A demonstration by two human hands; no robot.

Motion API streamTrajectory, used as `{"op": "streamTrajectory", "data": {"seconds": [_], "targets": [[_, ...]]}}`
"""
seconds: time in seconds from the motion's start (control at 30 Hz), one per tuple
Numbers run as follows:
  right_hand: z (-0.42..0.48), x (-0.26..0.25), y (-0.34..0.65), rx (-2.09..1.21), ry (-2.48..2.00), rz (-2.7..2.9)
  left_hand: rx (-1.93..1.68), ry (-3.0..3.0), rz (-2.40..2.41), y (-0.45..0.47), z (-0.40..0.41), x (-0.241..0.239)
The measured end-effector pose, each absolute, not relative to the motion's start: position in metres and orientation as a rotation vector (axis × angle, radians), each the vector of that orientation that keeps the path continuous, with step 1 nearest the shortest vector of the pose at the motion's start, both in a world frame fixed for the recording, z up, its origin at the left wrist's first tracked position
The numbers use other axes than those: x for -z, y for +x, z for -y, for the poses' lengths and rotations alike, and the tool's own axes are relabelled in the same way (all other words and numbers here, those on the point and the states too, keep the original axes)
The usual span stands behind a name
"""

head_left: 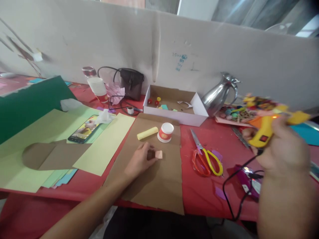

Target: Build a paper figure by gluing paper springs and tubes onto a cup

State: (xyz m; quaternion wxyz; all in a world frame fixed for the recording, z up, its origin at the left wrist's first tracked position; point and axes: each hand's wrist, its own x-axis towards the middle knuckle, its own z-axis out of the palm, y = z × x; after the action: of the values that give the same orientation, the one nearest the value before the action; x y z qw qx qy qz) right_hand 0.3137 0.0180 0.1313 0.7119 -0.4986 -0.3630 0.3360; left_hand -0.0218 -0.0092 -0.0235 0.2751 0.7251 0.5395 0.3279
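My left hand [140, 160] rests on a brown cardboard sheet [159, 179] and pinches a small pink piece [159, 154] between its fingertips. Just beyond it lie a rolled yellow paper tube [147, 133] and an upturned small paper cup [165, 132]. My right hand [284, 146] is raised close to the camera at the right, wrapped round a yellow glue gun [265, 131]. The gun's black cord [233, 186] trails down over the red table.
Orange and yellow scissors [206, 156] lie right of the cardboard. An open white box [174, 104], a metal jug [219, 94], a black bag [131, 83], stacked cups [98, 87], a phone [83, 129] and green and yellow paper sheets [104, 146] crowd the red table [199, 192].
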Motion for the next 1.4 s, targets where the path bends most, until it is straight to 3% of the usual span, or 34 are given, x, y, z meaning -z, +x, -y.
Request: {"op": "streamTrajectory", "data": {"seconds": [0.17,1.4], "targets": [[-0.005,-0.125,0.300,-1.126,-1.241,1.167,-0.884,1.904,-1.447,-0.023,0.009,0.024],[-0.001,-0.120,0.265,-1.334,-1.173,1.340,-0.885,1.906,-1.373,-0.030,0.014,0.017]]}}
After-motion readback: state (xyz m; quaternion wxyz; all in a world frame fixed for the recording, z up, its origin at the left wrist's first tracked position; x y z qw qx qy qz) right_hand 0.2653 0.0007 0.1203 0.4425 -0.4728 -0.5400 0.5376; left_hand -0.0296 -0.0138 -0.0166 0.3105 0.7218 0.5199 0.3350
